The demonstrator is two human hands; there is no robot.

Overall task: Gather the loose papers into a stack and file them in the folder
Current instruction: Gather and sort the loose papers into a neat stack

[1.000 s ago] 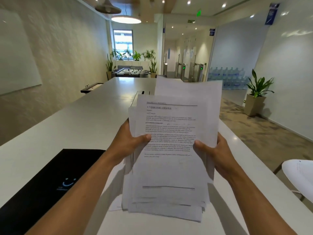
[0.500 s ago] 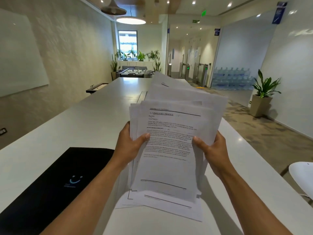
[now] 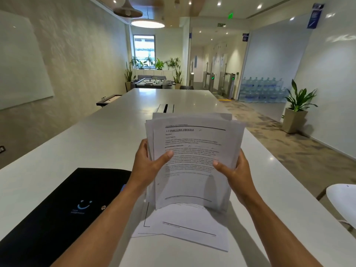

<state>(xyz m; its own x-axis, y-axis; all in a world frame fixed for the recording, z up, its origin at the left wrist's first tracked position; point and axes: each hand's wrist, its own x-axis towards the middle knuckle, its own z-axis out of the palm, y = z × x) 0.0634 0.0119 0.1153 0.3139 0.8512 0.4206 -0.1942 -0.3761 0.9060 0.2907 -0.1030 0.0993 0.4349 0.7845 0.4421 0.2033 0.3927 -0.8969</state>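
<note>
I hold a stack of printed white papers (image 3: 192,151) upright over the long white table (image 3: 96,143). My left hand (image 3: 148,164) grips its left edge, thumb on the front sheet. My right hand (image 3: 235,172) grips the right edge the same way. The sheets are uneven, with edges fanned at the top and left. A few loose sheets (image 3: 185,226) lie flat on the table under the stack, with the stack's bottom edge resting on or just above them. A closed black folder (image 3: 63,207) with a blue smile logo lies on the table to the left, partly behind my left forearm.
A slot with cable ports (image 3: 165,108) sits in the table's middle beyond the papers. A white chair (image 3: 342,201) stands at the right edge. A potted plant (image 3: 296,110) and stacked water bottles (image 3: 260,89) stand far right.
The stack has tipped more upright and its top edges have drawn closer together. Several sheets now lie flat beneath it. Both hands keep their grip on the sides.
</note>
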